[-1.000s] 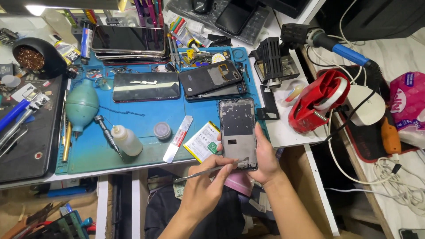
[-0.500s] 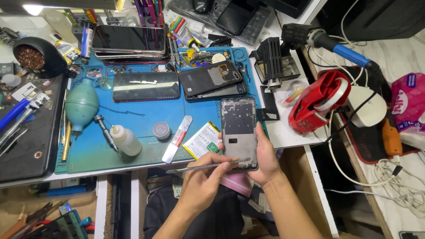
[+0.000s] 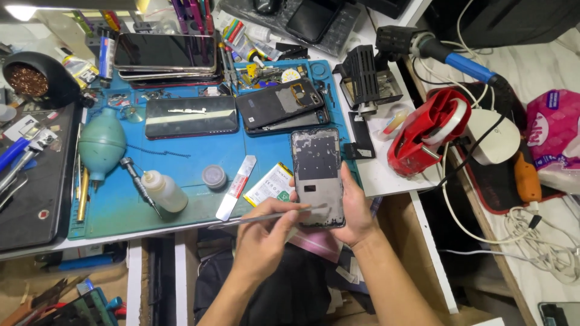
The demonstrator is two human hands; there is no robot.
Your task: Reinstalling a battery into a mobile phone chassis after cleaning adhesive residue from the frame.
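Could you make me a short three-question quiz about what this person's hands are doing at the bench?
1. True or false: the right hand holds the opened phone frame from the side.
2. The left hand holds which tool? A) tweezers B) a hammer C) scissors
3. Fill in: the white squeeze bottle lies on the ____ work mat.

Key: 1 true; 2 A; 3 blue.
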